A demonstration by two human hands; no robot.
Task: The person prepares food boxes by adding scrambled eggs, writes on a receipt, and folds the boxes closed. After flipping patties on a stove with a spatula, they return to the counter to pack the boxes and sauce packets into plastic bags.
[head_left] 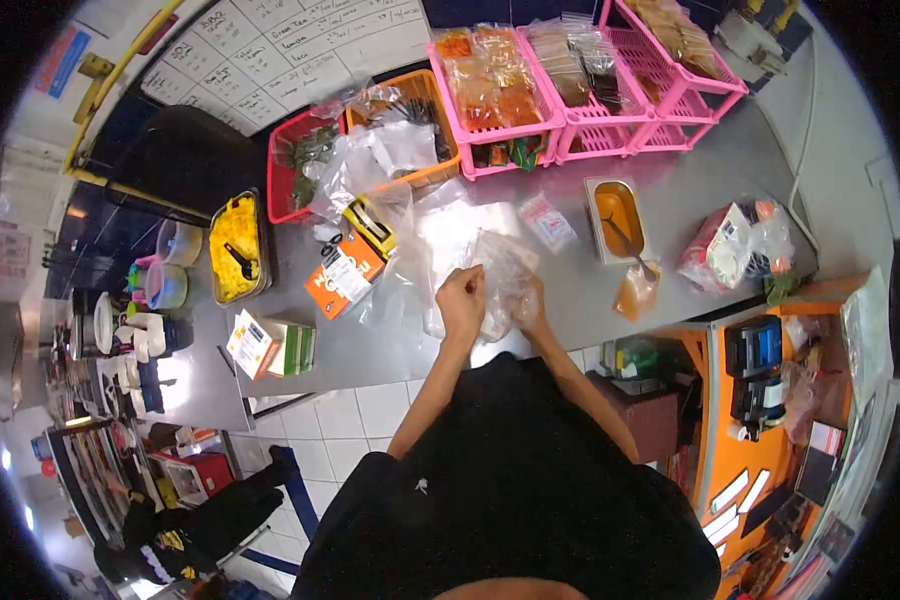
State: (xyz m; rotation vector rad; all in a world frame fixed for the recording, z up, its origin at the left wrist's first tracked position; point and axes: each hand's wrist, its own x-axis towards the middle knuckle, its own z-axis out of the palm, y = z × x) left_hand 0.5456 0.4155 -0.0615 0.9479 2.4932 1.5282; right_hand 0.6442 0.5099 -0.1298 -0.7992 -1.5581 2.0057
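My left hand is closed, its fingers pinched at the left edge of a clear plastic bag. On the bag's right side, my right hand grips the film, its fingers partly hidden behind the crinkled plastic. Beneath both hands lies a stack of clear bags on the steel table. Left of the stack are an orange box and a yellow-and-black box. To the right, a steel pan of orange sauce holds a spoon. A small sauce-filled bag lies beside the pan.
Pink racks with packed sachets stand at the back, beside an orange basket and a red basket. A tray of yellow food and a green-white box sit left. Another person is at lower left.
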